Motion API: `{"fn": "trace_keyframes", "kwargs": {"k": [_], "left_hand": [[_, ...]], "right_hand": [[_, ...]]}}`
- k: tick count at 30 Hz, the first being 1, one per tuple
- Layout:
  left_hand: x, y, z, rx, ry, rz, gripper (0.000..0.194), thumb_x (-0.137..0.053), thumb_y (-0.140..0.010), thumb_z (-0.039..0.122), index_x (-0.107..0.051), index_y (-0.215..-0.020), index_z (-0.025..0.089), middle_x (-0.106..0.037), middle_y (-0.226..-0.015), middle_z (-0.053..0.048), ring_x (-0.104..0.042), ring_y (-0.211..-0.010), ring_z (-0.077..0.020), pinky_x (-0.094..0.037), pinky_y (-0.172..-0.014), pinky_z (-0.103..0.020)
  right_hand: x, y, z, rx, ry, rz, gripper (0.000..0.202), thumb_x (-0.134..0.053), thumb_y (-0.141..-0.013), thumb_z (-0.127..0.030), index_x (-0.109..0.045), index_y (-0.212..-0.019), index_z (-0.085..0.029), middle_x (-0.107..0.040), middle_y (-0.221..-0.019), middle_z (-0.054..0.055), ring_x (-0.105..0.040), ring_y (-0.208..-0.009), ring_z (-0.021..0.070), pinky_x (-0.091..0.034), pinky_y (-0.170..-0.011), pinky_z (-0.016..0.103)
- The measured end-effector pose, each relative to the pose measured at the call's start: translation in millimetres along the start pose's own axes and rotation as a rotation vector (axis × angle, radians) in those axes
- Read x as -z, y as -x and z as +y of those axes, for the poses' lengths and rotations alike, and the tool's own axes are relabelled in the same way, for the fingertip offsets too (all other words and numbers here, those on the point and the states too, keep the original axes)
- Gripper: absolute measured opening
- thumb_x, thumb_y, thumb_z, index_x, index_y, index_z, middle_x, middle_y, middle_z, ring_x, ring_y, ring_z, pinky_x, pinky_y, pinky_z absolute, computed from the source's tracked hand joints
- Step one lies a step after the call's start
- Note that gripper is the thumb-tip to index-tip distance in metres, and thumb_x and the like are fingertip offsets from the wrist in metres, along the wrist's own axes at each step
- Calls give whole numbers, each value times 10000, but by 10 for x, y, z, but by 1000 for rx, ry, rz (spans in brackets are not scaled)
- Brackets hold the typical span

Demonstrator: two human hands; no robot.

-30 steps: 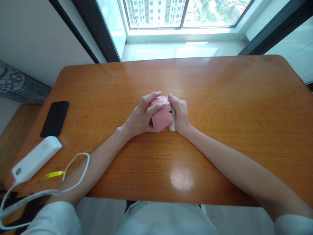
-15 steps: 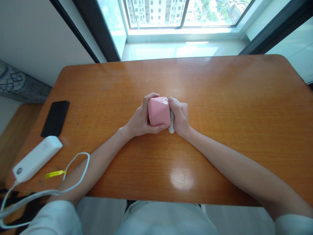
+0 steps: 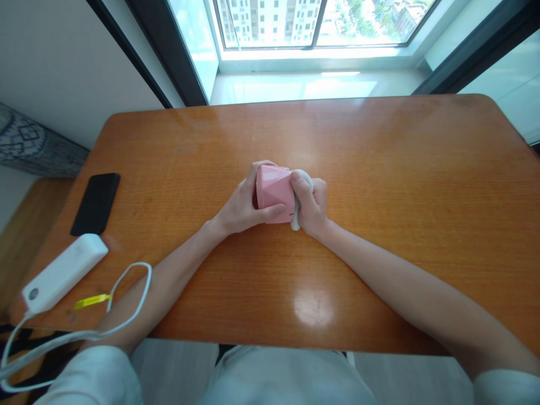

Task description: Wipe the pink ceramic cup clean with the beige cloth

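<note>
Near the middle of the wooden table, my left hand is closed around a pink, boxy object with faceted sides. My thumb lies across its near side and the fingers curl over the far edge. On the other side, my right hand is closed on a crumpled white cloth. The cloth is pressed against the right face of the pink object, with one end hanging below. My right palm and part of the cloth inside it are hidden.
A black phone lies at the table's left. Closer to me is a white power strip. Its white cable, carrying a yellow tag, loops over my left forearm. Behind the table is a window.
The pink object has turned in my left hand, showing a different faceted side. My left thumb has shifted a little upward, and my right hand with the cloth has moved very slightly.
</note>
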State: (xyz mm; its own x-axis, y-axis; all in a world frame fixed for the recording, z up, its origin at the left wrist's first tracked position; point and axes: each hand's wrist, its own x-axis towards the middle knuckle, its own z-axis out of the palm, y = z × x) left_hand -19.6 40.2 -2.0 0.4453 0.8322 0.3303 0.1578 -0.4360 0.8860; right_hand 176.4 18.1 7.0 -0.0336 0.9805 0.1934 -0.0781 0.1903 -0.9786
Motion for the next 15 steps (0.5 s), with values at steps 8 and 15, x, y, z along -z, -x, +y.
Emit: {"fn": "trace_keyframes", "kwargs": {"k": [8,15], "left_hand": [[19,-15,73,218,207,-8,710,-782,-963,759,-676,-1411,218,-769,-1348,-109,-736,-1213,-283,-595,-1009,-360],[-20,-23,115,304,284,-6,768,-672,-993,850,-678,-1384,189,-781,-1346,-142,-762,-1176,-307,-615,-973,-397]], "right_hand": [[3,-5,-7,115,79,-23,806,-593,-1087,-773,-464,-492,-245,-470,-442,-25,-446,-449,98,-286,-424,260],[10,-10,-26,127,78,-74,808,-572,-1109,-749,-475,-484,-248,-522,-411,-18,-486,-414,94,-335,-421,249]]}}
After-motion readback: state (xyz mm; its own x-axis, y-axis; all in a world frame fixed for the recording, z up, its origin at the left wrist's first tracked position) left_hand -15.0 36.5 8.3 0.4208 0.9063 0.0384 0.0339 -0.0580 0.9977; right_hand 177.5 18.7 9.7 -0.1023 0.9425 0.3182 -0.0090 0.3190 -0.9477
